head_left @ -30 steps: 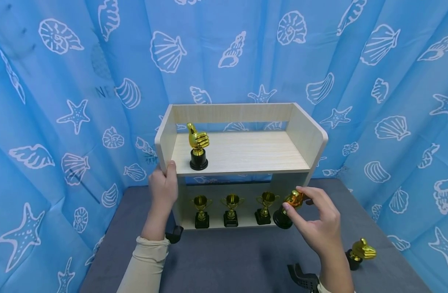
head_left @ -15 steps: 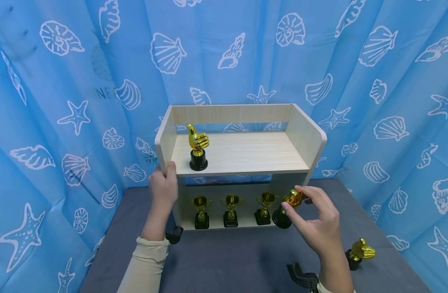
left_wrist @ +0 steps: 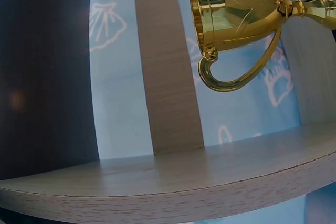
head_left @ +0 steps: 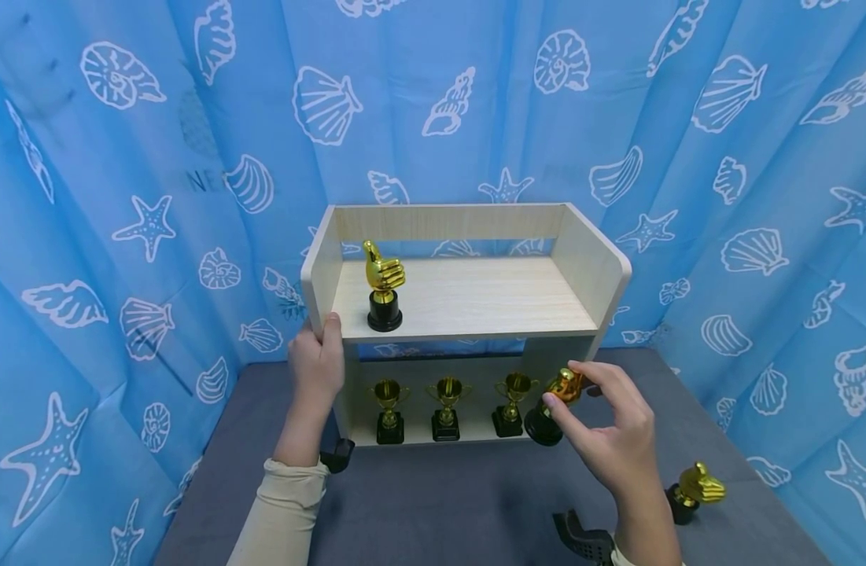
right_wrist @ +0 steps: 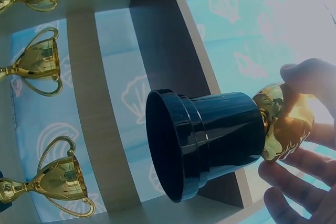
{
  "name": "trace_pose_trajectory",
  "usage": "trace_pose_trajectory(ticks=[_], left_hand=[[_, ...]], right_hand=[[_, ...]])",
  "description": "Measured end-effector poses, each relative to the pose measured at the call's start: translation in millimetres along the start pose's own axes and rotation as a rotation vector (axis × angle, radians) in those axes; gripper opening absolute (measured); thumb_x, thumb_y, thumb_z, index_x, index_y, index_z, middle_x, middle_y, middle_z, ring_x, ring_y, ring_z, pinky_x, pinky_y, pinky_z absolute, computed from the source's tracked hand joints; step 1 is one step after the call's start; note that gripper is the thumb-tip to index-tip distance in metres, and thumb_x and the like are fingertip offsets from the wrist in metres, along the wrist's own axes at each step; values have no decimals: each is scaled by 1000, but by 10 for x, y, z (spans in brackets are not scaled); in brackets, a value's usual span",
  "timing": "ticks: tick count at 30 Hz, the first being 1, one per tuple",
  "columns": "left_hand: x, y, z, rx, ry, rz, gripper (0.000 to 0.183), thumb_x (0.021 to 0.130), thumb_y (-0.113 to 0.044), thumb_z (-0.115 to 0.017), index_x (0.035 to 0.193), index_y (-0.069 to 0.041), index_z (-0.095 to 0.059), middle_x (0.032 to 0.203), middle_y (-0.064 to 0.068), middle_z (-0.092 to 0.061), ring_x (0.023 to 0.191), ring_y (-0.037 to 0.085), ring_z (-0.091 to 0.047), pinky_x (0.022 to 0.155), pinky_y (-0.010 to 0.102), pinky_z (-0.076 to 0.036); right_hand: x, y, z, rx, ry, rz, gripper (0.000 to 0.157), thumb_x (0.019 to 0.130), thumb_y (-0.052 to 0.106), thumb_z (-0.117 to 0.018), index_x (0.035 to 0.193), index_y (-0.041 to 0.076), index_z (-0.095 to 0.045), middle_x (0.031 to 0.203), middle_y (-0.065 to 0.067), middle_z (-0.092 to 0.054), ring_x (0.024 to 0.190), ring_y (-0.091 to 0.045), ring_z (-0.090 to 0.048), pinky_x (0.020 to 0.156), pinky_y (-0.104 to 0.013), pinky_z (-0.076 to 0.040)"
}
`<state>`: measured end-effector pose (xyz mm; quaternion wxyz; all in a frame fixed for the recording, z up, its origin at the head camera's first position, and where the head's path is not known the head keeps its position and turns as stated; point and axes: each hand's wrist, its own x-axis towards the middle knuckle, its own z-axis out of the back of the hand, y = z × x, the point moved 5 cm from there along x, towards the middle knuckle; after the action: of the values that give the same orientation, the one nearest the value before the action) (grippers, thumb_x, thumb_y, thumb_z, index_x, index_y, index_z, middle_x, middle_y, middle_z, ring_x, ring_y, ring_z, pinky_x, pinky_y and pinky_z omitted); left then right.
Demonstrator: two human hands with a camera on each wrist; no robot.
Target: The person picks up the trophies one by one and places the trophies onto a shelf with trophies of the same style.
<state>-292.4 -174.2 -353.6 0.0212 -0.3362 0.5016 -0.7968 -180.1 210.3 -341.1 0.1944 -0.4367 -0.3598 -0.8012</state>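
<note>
My left hand (head_left: 318,358) grips the left side panel of a pale wooden two-tier shelf (head_left: 468,295), its thumb along the front edge. A gold thumbs-up trophy (head_left: 385,287) on a black base stands at the left of the upper tier. In front of the lower tier's right end, my right hand (head_left: 613,413) pinches a second thumbs-up trophy (head_left: 543,423) by its gold top. That trophy is tilted, and the right wrist view shows its hollow black base (right_wrist: 210,140). Just left of it on the lower tier is a gold cup trophy (head_left: 510,405).
Two more gold cup trophies, one in the middle (head_left: 447,407) and one at the left (head_left: 388,410), stand on the lower tier. Another thumbs-up trophy (head_left: 694,491) is on the grey tabletop (head_left: 418,511) at the right. A blue shell-patterned curtain (head_left: 440,102) hangs behind.
The trophy in my right hand has shifted very slightly left. Both hands keep their holds, and the other trophies stay where they were.
</note>
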Motion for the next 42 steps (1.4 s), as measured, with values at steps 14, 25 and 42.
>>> trace_pose_trajectory(ticks=[14, 25, 42], left_hand=[[-2, 29, -24, -1, 19, 18, 52, 100, -46, -45, 117, -1, -62, 117, 19, -68, 92, 29, -65, 84, 51, -52], [12, 26, -15, 9, -4, -3, 47, 100, -44, -45, 104, -1, -64, 80, 18, -65, 77, 29, -59, 70, 43, -46], [2, 12, 2, 7, -23, -31, 41, 100, -42, -46, 78, -8, -53, 58, 7, -41, 56, 26, -43, 56, 38, -37]], right_hand=[[-15, -3, -26, 24, -11, 6, 57, 63, 4, -88, 116, 8, -69, 107, -9, -67, 92, -7, -57, 81, -13, -42], [21, 38, -52, 48, -35, 8, 54, 64, 4, -87, 115, 7, -69, 105, -10, -68, 91, -8, -57, 80, -15, -43], [92, 59, -111, 85, -54, 24, 53, 65, 4, -86, 114, 6, -69, 105, -11, -68, 89, -10, -57, 80, -15, -44]])
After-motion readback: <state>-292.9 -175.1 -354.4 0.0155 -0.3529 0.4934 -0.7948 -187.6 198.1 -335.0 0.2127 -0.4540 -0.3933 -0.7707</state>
